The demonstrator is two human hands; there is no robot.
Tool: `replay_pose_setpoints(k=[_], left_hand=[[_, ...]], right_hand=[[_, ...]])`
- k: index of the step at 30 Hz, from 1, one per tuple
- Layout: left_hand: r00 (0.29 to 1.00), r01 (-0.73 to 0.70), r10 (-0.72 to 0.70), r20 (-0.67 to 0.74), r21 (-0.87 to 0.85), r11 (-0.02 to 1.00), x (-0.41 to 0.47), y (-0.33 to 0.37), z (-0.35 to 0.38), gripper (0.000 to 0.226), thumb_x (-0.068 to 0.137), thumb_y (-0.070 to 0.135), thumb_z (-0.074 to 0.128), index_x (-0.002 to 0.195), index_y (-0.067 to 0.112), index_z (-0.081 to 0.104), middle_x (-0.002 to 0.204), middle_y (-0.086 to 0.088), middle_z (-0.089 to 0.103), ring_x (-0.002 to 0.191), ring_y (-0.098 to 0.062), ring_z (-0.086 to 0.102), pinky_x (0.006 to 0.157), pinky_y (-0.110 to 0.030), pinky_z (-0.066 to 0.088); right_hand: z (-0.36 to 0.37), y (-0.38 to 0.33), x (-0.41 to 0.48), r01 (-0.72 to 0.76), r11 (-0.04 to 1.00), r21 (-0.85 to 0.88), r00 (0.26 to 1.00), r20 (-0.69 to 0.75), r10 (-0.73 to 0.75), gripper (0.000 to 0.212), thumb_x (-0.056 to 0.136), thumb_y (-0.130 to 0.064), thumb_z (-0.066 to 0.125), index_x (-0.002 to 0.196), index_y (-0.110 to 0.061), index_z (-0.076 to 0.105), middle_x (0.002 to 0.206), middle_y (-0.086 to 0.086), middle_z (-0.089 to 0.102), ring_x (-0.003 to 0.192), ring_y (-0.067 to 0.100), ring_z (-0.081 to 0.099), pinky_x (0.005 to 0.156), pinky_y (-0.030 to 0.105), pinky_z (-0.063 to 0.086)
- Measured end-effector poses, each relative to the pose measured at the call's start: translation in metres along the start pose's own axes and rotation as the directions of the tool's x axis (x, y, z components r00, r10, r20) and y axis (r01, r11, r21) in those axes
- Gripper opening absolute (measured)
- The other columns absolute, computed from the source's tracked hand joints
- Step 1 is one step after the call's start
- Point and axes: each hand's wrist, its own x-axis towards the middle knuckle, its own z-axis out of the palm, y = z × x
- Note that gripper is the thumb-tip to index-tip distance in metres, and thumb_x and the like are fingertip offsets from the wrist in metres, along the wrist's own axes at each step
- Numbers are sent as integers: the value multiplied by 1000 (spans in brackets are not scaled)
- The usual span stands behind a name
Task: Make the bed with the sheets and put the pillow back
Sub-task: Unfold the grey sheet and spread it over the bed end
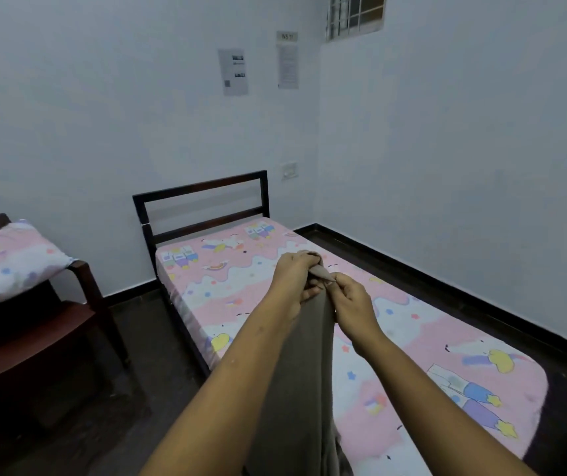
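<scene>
Both arms reached toward twelve o'clock. The left hand [292,280] and right hand [350,300], at its four o'clock, pinched beige cloth [302,372].

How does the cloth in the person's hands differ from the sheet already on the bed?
The held cloth is plain greyish-brown; the bed sheet is pink and white with cartoon prints. The held cloth hangs bunched, gripped at its top by the left hand and right hand; the bed sheet lies spread flat. Both are bedding fabric.

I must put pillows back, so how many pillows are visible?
1. The pillow lies on the wooden chair, left of the bed. Others may be outside the view.
</scene>
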Motion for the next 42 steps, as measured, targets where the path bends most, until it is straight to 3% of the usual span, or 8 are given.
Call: replay_pose_setpoints(k=[5, 11, 14, 18, 23, 33, 39, 42], left_hand=[[986, -162, 150, 74, 197, 967, 3, -21, -25, 27, 85, 25, 70, 87, 13, 46, 64, -3, 46, 51, -13, 40, 45, -22, 38], [990, -139, 135, 34, 349, 927, 4, -43, -61, 31, 79, 35, 74, 80, 15, 50, 67, -2, 49, 59, -15, 48, 54, -28, 47], [951, -284, 306, 43, 516, 808, 2, -44, -66, 29, 77, 41, 73, 83, 18, 56, 74, 4, 57, 68, -17, 54, 66, -36, 50], [877, -388, 470, 100, 725, 569, 0, -42, -64, 14, 90, 36, 55, 92, 22, 57, 87, 3, 61, 81, -17, 55, 73, -35, 49], [820, -421, 543, 182, 835, 356, -2, -46, -58, 12, 88, 26, 48, 93, 16, 53, 90, -2, 58, 83, -23, 51, 70, -35, 44], [830, -394, 529, 177, 858, 330, 2, -45, -40, 14, 90, 9, 36, 89, 11, 50, 90, -13, 60, 85, -33, 52, 69, -37, 41], [798, -480, 544, 260, 820, 312, 3, -47, -28, 20, 92, 35, 51, 100, 17, 56, 97, 1, 58, 89, -20, 53, 75, -33, 43], [795, -480, 547, 262, 822, 305, 7, -49, -29, 19, 91, 29, 55, 106, 18, 58, 104, 0, 60, 93, -21, 55, 80, -32, 45]], right_hand=[[22, 5, 1, -49, 992, 120, 998, 45, 44, 27, 101, -24, 42, 101, -18, 68, 95, 3, 71, 96, 21, 65, 89, 41, 50], [44, 8, 2, -102, 980, 168, 994, 63, 93, 28, 100, -16, 43, 121, -13, 61, 117, 2, 65, 109, 15, 59, 100, 32, 46], [46, 12, 4, -109, 975, 194, 992, 81, 95, 27, 99, -15, 44, 118, -11, 63, 113, 5, 67, 108, 20, 61, 99, 36, 48], [45, 7, 2, -82, 965, 249, 993, 104, 58, 22, 99, -17, 47, 107, -10, 67, 103, 3, 70, 99, 15, 64, 90, 26, 49], [39, 7, 0, -50, 970, 237, 991, 131, 19, 21, 99, -19, 48, 96, -14, 69, 92, 0, 71, 88, 9, 63, 82, 23, 47], [23, 9, -2, -43, 965, 258, 998, 63, 28, 20, 98, -17, 51, 93, -11, 69, 91, 2, 69, 84, 8, 60, 78, 21, 46], [3, 4, -1, -83, 933, 349, 996, 47, 71, 23, 97, -15, 51, 87, -12, 70, 82, 4, 70, 81, 13, 61, 74, 25, 49], [-1, 2, -1, -89, 934, 345, 995, 64, 72, 22, 97, -15, 52, 86, -12, 71, 78, 0, 70, 76, 10, 63, 68, 21, 50]])
